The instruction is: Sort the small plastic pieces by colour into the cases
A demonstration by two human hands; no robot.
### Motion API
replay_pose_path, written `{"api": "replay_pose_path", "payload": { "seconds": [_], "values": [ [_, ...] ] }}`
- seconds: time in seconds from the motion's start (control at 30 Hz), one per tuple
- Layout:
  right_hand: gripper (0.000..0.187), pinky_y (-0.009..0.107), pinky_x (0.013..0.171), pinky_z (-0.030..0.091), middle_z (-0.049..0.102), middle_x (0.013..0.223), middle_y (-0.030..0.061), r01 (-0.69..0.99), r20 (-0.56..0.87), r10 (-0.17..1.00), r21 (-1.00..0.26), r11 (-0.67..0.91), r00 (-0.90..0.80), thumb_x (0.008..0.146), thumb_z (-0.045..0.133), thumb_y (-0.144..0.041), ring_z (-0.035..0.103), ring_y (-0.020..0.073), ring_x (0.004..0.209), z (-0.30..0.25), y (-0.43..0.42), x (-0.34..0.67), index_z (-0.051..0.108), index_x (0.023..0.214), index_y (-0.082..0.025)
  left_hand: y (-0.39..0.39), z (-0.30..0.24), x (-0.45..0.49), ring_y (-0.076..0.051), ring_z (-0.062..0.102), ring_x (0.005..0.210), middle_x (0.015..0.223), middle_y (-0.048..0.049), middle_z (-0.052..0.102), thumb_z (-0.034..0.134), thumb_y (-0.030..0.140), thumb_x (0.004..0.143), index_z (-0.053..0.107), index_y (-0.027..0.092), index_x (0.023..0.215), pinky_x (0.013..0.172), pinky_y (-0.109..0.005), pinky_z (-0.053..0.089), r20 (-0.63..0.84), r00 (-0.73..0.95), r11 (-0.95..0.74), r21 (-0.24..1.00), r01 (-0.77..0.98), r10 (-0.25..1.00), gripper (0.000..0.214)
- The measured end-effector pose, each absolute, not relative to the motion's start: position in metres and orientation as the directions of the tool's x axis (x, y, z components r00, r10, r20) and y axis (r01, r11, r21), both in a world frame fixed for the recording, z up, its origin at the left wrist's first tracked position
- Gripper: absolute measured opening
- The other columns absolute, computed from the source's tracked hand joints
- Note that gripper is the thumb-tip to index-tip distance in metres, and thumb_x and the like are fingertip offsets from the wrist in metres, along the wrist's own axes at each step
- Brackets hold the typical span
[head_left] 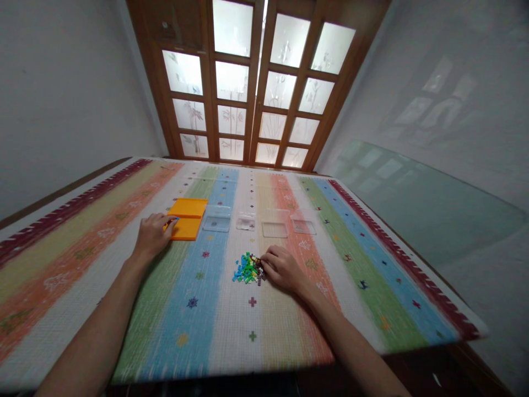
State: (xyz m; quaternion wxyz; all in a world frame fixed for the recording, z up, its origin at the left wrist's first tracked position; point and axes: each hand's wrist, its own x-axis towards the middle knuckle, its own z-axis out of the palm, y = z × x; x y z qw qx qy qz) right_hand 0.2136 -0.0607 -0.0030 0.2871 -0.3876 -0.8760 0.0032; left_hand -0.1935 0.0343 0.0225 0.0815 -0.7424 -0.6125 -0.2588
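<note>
**A heap of small toy bricks (247,269) in front of me, a blue bit (177,219) in my left grip**

The bricks lie in a loose, low pile on the pale stripes of the cloth-covered worktop (235,331), close to me and between my two arms. They are tiny and glossy, jumbled at every angle. Blue ones gather on the left of the pile, bright green fills the middle with some yellow mixed in, and dark brown and whitish ones crowd the right edge.

My right hand (283,266) is at that brown edge, fingers bent down onto the bricks; I cannot tell whether its grip is closed on one. My left hand (155,231) reaches over the left side of an orange case (185,229), thumb and finger pinched around the blue bit. The case lies opened flat, its two halves joined across the middle.

To the right of it, beyond the pile, four clear boxes (274,230) stand in a row, see-through enough to show the cloth beneath.
</note>
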Motion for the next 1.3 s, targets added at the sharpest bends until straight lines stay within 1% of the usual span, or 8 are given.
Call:
{"api": "replay_pose_path", "payload": {
  "seconds": [0.3,0.53,0.7,0.83,1.0,1.07,1.13,1.3],
  "values": [
    [0.024,0.032,0.068,0.037,0.06,0.078,0.0062,0.678,0.5,0.685,-0.235,0.696,-0.529,0.099,0.05,-0.017,0.052,0.019,0.074,-0.002,-0.061,0.213,0.066,0.08,-0.018,0.036,0.015,-0.187,-0.035,0.06,0.099,0.096,-0.0155,0.074,0.047,0.039,0.088,0.076,0.019,0.091,0.08,-0.044,0.041,0.449,0.089,-0.152,0.106,0.983,0.889,0.035],
    [0.023,0.032,0.069,0.038,0.06,0.078,0.0059,0.676,0.492,0.683,-0.23,0.7,-0.54,0.098,0.05,-0.017,0.051,0.0188,0.074,0.0,-0.061,0.214,0.066,0.081,-0.018,0.037,0.009,-0.186,-0.039,0.058,0.098,0.093,-0.0169,0.073,0.046,0.041,0.087,0.077,0.019,0.082,0.083,-0.05,0.041,0.383,0.042,-0.115,0.172,0.978,0.923,0.038],
    [0.023,0.032,0.071,0.041,0.062,0.082,0.0072,0.654,0.488,0.699,-0.296,0.696,-0.523,0.099,0.049,-0.018,0.054,0.0192,0.077,0.003,-0.064,0.211,0.067,0.084,-0.017,0.033,0.023,-0.178,-0.035,0.059,0.097,0.092,-0.0148,0.073,0.047,0.037,0.089,0.075,0.019,0.09,0.086,-0.048,0.043,0.543,0.028,-0.187,0.239,0.953,0.839,0.034],
    [0.024,0.032,0.071,0.042,0.062,0.084,0.0075,0.639,0.498,0.701,-0.326,0.697,-0.511,0.1,0.048,-0.018,0.055,0.019,0.077,0.005,-0.067,0.206,0.068,0.086,-0.018,0.017,0.036,-0.14,-0.028,0.061,0.091,0.09,-0.0103,0.071,0.048,0.036,0.094,0.072,0.019,0.092,0.09,-0.045,0.046,0.668,0.143,-0.462,0.329,0.823,0.73,0.029],
    [0.025,0.032,0.07,0.041,0.06,0.081,0.0066,0.648,0.509,0.699,-0.314,0.694,-0.502,0.099,0.049,-0.017,0.055,0.0185,0.075,0.004,-0.066,0.207,0.068,0.083,-0.018,-0.022,0.03,-0.064,-0.021,0.061,0.091,0.091,-0.0064,0.068,0.054,0.029,0.096,0.071,0.02,0.096,0.086,-0.036,0.048,0.566,0.468,-0.73,0.444,0.52,0.678,0.019],
    [0.023,0.032,0.07,0.041,0.061,0.082,0.0065,0.652,0.508,0.707,-0.322,0.686,-0.493,0.098,0.05,-0.017,0.055,0.0184,0.075,0.003,-0.065,0.209,0.068,0.084,-0.018,-0.037,0.023,-0.042,-0.021,0.06,0.092,0.093,-0.0069,0.068,0.057,0.028,0.096,0.071,0.02,0.099,0.086,-0.035,0.047,0.471,0.629,-0.781,0.456,0.426,0.618,0.016],
    [0.022,0.032,0.069,0.041,0.061,0.082,0.0064,0.661,0.507,0.714,-0.323,0.677,-0.484,0.098,0.051,-0.017,0.055,0.0185,0.075,0.004,-0.064,0.211,0.068,0.084,-0.018,-0.047,0.017,-0.03,-0.021,0.059,0.092,0.093,-0.0065,0.067,0.058,0.025,0.096,0.07,0.02,0.102,0.085,-0.035,0.047,0.413,0.7,-0.796,0.463,0.39,0.583,0.014],
    [0.021,0.032,0.07,0.04,0.061,0.081,0.0063,0.673,0.502,0.714,-0.303,0.674,-0.489,0.097,0.052,-0.016,0.055,0.0188,0.076,0.005,-0.066,0.212,0.067,0.083,-0.018,-0.05,0.009,-0.025,-0.022,0.057,0.092,0.094,-0.007,0.064,0.056,0.022,0.096,0.069,0.02,0.101,0.084,-0.036,0.046,0.363,0.701,-0.767,0.482,0.423,0.614,0.014]
  ]
}}
